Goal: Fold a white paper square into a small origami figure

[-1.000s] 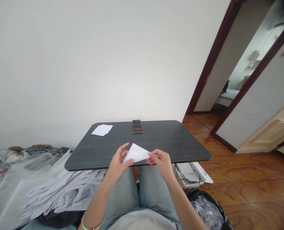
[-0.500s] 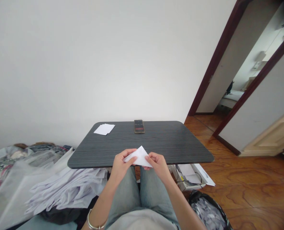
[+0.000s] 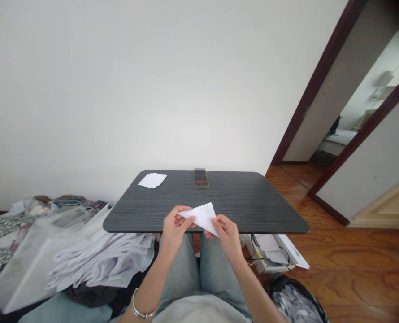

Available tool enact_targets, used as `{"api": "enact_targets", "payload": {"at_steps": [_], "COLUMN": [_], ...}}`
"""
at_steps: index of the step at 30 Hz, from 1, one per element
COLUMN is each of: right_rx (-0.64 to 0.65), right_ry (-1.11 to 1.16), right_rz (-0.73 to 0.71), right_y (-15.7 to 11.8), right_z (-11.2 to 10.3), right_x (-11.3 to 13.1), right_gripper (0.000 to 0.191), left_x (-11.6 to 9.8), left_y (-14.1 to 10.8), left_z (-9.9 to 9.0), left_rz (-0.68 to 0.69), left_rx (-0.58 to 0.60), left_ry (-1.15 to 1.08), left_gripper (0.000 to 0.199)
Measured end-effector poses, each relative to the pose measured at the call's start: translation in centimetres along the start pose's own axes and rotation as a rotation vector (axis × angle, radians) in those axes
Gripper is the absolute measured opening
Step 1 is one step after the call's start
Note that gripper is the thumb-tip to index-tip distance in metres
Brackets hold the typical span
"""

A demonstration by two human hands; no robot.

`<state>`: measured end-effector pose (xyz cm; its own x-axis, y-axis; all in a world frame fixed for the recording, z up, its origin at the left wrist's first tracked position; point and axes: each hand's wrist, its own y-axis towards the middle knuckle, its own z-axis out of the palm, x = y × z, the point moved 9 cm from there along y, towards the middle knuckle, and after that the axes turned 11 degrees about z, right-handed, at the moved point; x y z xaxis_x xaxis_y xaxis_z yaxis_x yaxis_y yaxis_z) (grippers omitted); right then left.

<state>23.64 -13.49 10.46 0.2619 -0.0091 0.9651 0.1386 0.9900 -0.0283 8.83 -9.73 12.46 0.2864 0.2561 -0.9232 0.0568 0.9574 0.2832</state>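
The left grip [image 3: 173,226] pinches the narrow left end of a folded white paper [image 3: 202,216], thumb on the near face and fingers behind. The right grip [image 3: 227,229] is closed on the paper's lower right corner, its thumb also on the face. The paper spans the gap between the two grips, one corner pointing up and away from them, over the near edge of a dark worktop [image 3: 253,202]; whether it touches the surface, I cannot tell.

Straight beyond the grips, near the worktop's far edge, is a phone [image 3: 201,178]. Beyond and to the left of the left grip, a few white sheets [image 3: 152,180] lie overlapping near the far left corner. Behind the left grip, toward the body, a bracelet [image 3: 140,309] circles the wrist.

Below the grips are the person's jeans [image 3: 213,264]. Lower and left of the left grip is a heap of white cloth [image 3: 101,258]. Lower and right of the right grip, a box [image 3: 266,264] with papers and cables sits on the wooden floor [image 3: 354,264], and nearer the body is a black bag [image 3: 298,300] of pale scraps.
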Motion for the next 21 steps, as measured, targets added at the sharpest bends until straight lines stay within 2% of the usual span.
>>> {"api": "enact_targets", "payload": {"at_steps": [4, 8, 14, 21], "right_rx": [-0.019, -0.045, -0.070, -0.098], "right_ry": [-0.017, -0.023, -0.016, -0.081], "right_rz": [-0.004, -0.011, -0.053, 0.030], "right_y": [0.0, 0.0, -0.7, -0.5], "right_z": [0.5, 0.7, 0.8, 1.0], "right_x": [-0.4, -0.3, 0.4, -0.8], "right_gripper": [0.033, 0.033, 0.034, 0.034], "left_x": [-0.3, -0.4, -0.6, -0.9], "left_y": [0.2, 0.4, 0.1, -0.6], "left_z": [-1.1, -1.5, -1.9, -2.2], "left_rz": [0.011, 0.004, 0.019, -0.002], "left_rx": [-0.014, 0.050, 0.045, 0.028], "left_ry": [0.019, 0.028, 0.049, 0.062], "left_gripper": [0.033, 0.035, 0.031, 0.029]}}
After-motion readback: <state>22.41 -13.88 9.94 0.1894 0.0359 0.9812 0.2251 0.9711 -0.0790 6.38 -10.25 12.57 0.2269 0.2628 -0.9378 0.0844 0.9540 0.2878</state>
